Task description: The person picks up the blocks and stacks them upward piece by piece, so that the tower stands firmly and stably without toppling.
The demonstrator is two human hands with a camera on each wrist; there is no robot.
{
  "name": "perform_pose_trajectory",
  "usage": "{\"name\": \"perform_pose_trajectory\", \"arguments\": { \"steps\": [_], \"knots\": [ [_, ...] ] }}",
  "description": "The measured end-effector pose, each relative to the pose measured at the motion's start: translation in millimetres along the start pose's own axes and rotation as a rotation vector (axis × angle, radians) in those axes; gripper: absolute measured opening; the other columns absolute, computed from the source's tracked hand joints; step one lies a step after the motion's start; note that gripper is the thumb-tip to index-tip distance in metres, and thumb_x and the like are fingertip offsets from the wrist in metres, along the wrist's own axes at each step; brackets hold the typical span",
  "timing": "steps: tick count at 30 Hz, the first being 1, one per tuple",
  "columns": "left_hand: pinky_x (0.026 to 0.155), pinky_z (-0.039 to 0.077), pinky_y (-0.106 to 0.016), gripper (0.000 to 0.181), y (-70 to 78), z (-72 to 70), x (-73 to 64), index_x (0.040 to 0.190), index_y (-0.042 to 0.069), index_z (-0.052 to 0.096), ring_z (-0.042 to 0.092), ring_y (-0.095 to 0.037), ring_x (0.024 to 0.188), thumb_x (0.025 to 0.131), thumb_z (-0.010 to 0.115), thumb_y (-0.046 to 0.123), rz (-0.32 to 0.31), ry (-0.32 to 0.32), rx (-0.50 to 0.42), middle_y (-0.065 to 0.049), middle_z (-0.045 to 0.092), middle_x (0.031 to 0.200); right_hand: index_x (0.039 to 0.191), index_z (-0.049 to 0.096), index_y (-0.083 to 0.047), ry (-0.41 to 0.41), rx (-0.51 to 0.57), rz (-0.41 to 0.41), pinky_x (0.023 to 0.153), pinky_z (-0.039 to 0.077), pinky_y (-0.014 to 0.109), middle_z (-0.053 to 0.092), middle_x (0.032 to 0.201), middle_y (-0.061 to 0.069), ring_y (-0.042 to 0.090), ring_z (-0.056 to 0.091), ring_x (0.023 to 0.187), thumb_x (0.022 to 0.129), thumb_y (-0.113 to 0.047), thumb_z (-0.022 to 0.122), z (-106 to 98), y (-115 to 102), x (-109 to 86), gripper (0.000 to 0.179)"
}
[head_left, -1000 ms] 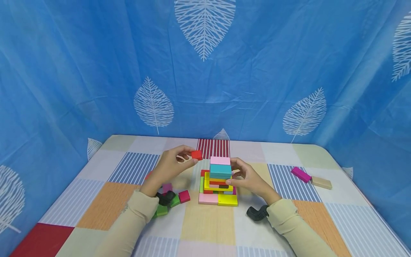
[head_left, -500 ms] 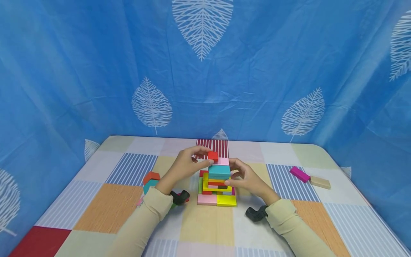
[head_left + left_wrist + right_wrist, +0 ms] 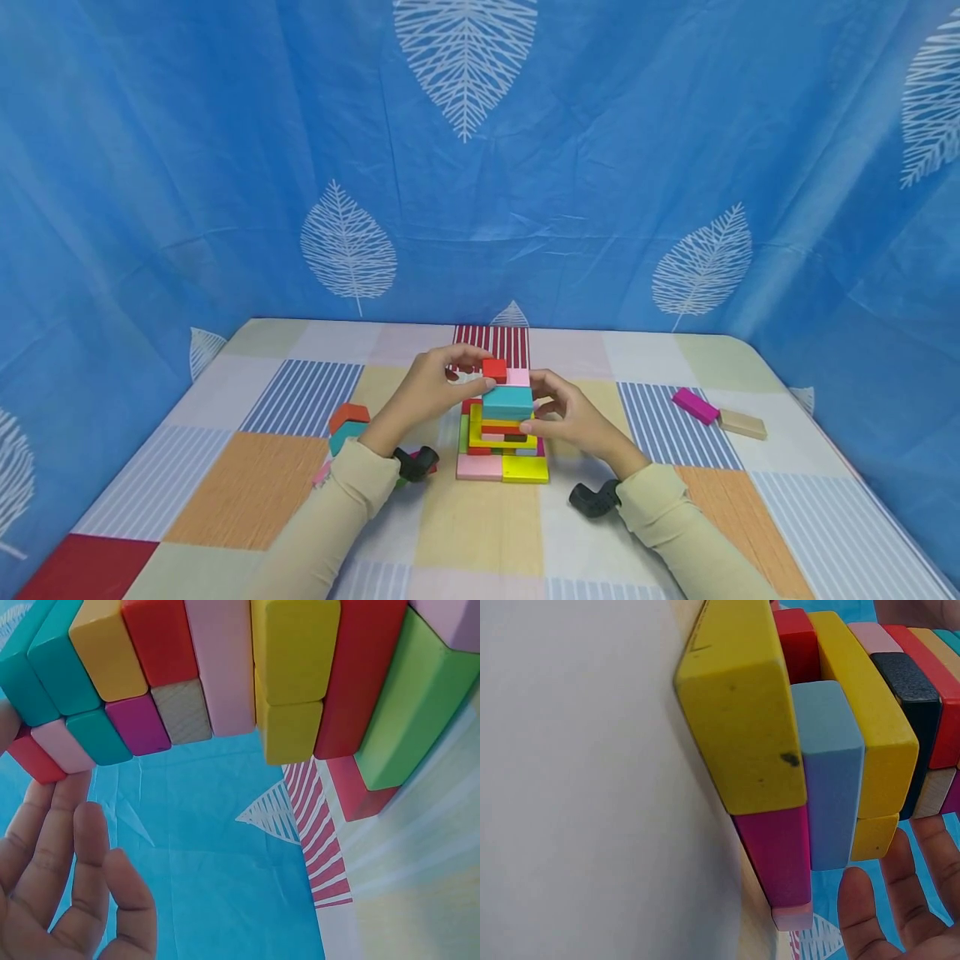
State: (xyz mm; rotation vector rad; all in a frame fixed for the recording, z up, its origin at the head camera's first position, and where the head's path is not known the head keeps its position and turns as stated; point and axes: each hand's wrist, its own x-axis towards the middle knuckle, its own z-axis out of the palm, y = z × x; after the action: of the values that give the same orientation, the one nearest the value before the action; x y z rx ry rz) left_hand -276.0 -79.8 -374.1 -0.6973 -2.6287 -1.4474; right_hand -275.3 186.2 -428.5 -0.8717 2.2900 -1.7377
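A stepped tower of coloured wooden blocks (image 3: 507, 403) stands at the middle of the table, wide at its base and narrow above. My left hand (image 3: 423, 392) pinches a small red block (image 3: 494, 370) at the tower's top left, with the thumb in front and fingers behind. Beside that block lies a pink block (image 3: 518, 377), above a teal block (image 3: 507, 403). On the tower's right side, my right hand (image 3: 573, 417) holds the upper layers, thumb at the near face and fingers reaching round the back. In the right wrist view, fingers (image 3: 907, 889) show beyond a yellow block (image 3: 742, 739).
Left of the tower, loose blocks, among them an orange block (image 3: 349, 414) and a teal block (image 3: 347, 435), lie partly behind the left forearm. A magenta block (image 3: 696, 406) and a plain wood block (image 3: 742, 424) lie on the right. A blue curtain (image 3: 480, 208) hangs behind the table.
My left hand has carried the red block rightward from beside the tower onto its top left. The right hand has stayed at the tower's side.
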Motion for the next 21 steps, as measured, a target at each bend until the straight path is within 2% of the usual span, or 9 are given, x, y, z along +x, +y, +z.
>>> {"name": "perform_pose_trajectory", "arguments": {
  "steps": [9,15,18,21],
  "knots": [
    [0.099,0.057,-0.047,0.053,-1.2,-4.2,-0.9,0.142,0.005,0.068,0.068,-0.031,0.121,0.096,0.084,0.024,-0.008,-0.024,-0.006,-0.011,0.074,0.133,0.148,0.052,0.004,0.006,-0.011,0.002,0.097,0.056,0.03,0.065,0.131,0.019,0.032,0.06,0.114,0.094,-0.018,0.083,-1,2,0.1,0.066],
    [0.099,0.054,-0.047,0.049,-7.4,-17.2,-7.8,0.146,0.004,0.066,0.066,-0.032,0.121,0.103,0.075,0.026,-0.01,-0.036,0.002,-0.012,0.073,0.133,0.147,0.052,0.005,0.004,-0.004,-0.001,0.096,0.056,0.031,0.066,0.13,0.018,0.029,0.061,0.113,0.093,-0.018,0.084,-1,2,0.0,0.067],
    [0.097,0.053,-0.044,0.045,-11.5,-26.1,-14.5,0.144,0.003,0.066,0.066,-0.031,0.117,0.105,0.072,0.024,-0.012,-0.086,0.004,-0.013,0.074,0.131,0.147,0.052,0.005,0.0,0.001,0.003,0.096,0.055,0.031,0.065,0.131,0.019,0.031,0.06,0.113,0.092,-0.018,0.084,-1,1,0.0,0.068],
    [0.097,0.052,-0.042,0.041,-17.6,-33.5,-21.5,0.142,0.0,0.067,0.066,-0.029,0.115,0.106,0.071,0.02,-0.012,-0.195,0.016,-0.014,0.073,0.13,0.148,0.052,0.005,-0.004,0.003,0.003,0.096,0.055,0.031,0.065,0.131,0.021,0.033,0.059,0.114,0.092,-0.018,0.084,-1,1,0.5,0.069]
  ]
}}
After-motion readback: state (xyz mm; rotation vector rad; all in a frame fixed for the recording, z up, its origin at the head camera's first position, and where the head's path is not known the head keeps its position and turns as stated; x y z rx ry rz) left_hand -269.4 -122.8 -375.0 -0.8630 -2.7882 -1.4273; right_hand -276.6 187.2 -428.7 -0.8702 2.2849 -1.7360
